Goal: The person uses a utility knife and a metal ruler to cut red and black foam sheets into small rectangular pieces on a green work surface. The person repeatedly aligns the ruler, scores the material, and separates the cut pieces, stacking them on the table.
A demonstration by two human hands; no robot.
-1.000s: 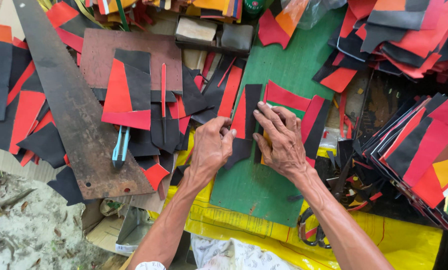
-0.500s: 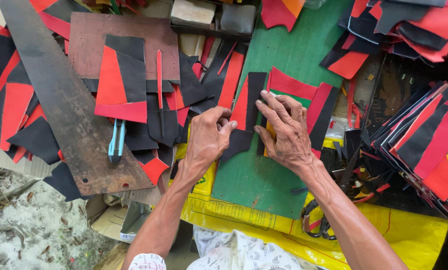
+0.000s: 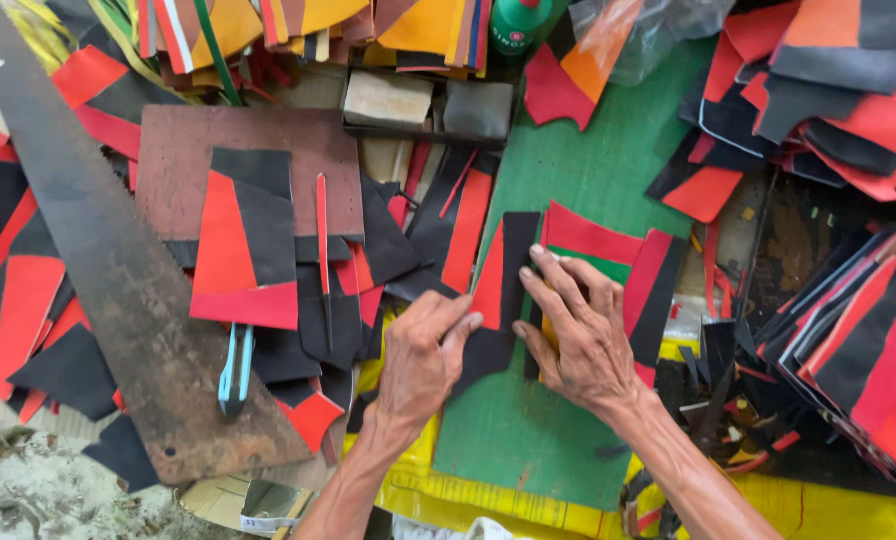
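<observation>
Both hands, left hand [image 3: 423,365] and right hand [image 3: 580,335], press a red-and-black piece [image 3: 496,285] on the green mat [image 3: 608,170].

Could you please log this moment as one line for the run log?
left hand: pinching black-red piece | right hand: flat on it | surface: green mat

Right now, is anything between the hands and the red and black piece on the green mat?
Nothing visible. The left hand and right hand both rest directly on the red and black piece, which lies on the green mat.
</observation>
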